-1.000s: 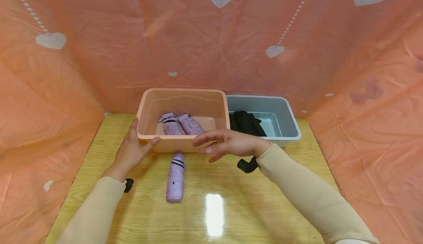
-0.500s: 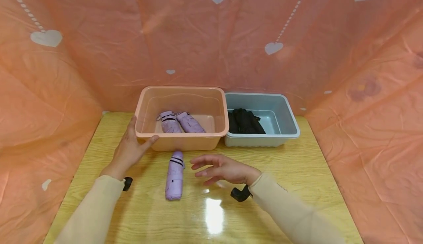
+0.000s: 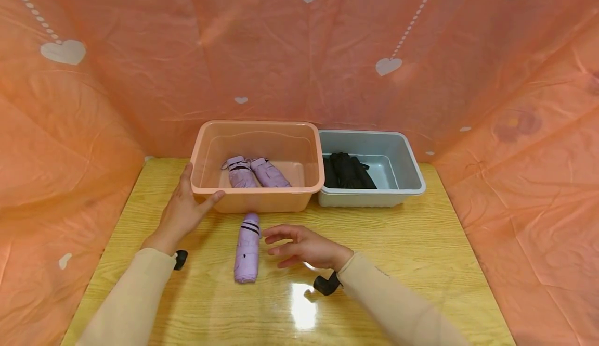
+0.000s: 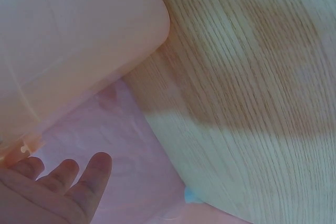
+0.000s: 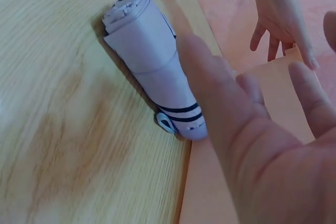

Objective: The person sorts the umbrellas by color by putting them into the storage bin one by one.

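Note:
A folded lilac umbrella [image 3: 247, 252] with black bands lies on the table, its narrow end towards an orange bin [image 3: 262, 201]. Just right of the umbrella hovers my right hand [image 3: 306, 248], apart from it, fingers loosely spread and holding nothing. The right wrist view shows the umbrella [image 5: 152, 61] beside that hand's fingers [image 5: 310, 95]. My left hand [image 3: 180, 210] rests at the bin's left front corner, thumb against the front rim. In the left wrist view, several of its fingers [image 4: 86, 184] extend freely next to the bin [image 4: 79, 30].
Inside the orange bin lie two more lilac umbrellas [image 3: 270, 173]. A grey-blue bin [image 3: 374, 199] adjoins it on the right, with dark folded things [image 3: 346, 171] in its left part. An orange curtain [image 3: 281, 49] with white hearts surrounds the wooden table [image 3: 398, 252].
My right hand has come down from in front of the bins' rims and moved left towards the umbrella on the table. The left hand stays at the bin corner.

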### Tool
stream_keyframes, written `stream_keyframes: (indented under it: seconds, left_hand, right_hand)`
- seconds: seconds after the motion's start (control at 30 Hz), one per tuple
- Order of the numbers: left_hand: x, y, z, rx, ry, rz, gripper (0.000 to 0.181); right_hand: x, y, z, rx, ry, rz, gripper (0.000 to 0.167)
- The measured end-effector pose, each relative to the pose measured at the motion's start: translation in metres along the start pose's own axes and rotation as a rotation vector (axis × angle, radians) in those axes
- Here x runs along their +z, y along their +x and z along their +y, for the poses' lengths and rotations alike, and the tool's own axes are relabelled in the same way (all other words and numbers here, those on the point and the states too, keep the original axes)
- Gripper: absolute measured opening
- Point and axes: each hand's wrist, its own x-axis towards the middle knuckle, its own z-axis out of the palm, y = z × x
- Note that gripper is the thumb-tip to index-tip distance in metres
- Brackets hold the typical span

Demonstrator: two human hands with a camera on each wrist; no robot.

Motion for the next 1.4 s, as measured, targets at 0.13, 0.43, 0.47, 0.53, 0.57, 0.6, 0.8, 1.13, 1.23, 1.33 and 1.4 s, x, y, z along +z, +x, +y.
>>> stream_keyframes:
  seconds: [0.13,0.43,0.47,0.53,0.57,0.6,0.8,1.13,1.23,1.33,1.4]
  left_hand:
    - [0.000,-0.001,0.000,0.004,-0.006,-0.001,0.116]
    - [0.001,0.000,0.000,0.006,-0.010,0.003,0.115]
    - [0.001,0.000,-0.001,0.007,-0.011,0.004,0.115]
    - [0.001,0.000,0.000,0.008,-0.011,0.004,0.115]
    - [0.001,0.001,0.000,0.008,-0.010,0.004,0.115]
    - [0.001,0.001,0.000,0.011,-0.009,0.005,0.115]
    - [0.000,0.001,0.002,0.014,-0.004,0.006,0.115]
    - [0.002,0.000,-0.001,0.007,-0.004,0.017,0.115]
    - [0.002,0.000,-0.002,0.007,-0.001,0.019,0.115]
    - [0.001,0.000,-0.001,0.009,-0.004,0.019,0.115]
    - [0.001,-0.001,-0.001,0.009,-0.007,0.018,0.115]
  right_hand:
    - [0.004,0.004,0.002,0.002,-0.007,0.019,0.049]
    - [0.013,0.011,0.006,0.006,-0.048,0.040,0.050]
    - [0.013,0.012,0.006,0.005,-0.049,0.042,0.050]
    - [0.014,0.012,0.006,0.003,-0.050,0.047,0.050]
    - [0.014,0.013,0.006,0.001,-0.050,0.047,0.051]
    - [0.014,0.013,0.006,0.001,-0.049,0.047,0.050]
    - [0.015,0.018,0.010,-0.003,-0.049,0.093,0.049]
    - [0.023,0.046,0.031,-0.084,-0.211,0.269,0.052]
    - [0.028,0.057,0.039,-0.183,-0.420,0.329,0.052]
    - [0.035,0.067,0.046,-0.239,-0.600,0.406,0.050]
    - [0.040,0.072,0.047,-0.221,-0.665,0.454,0.051]
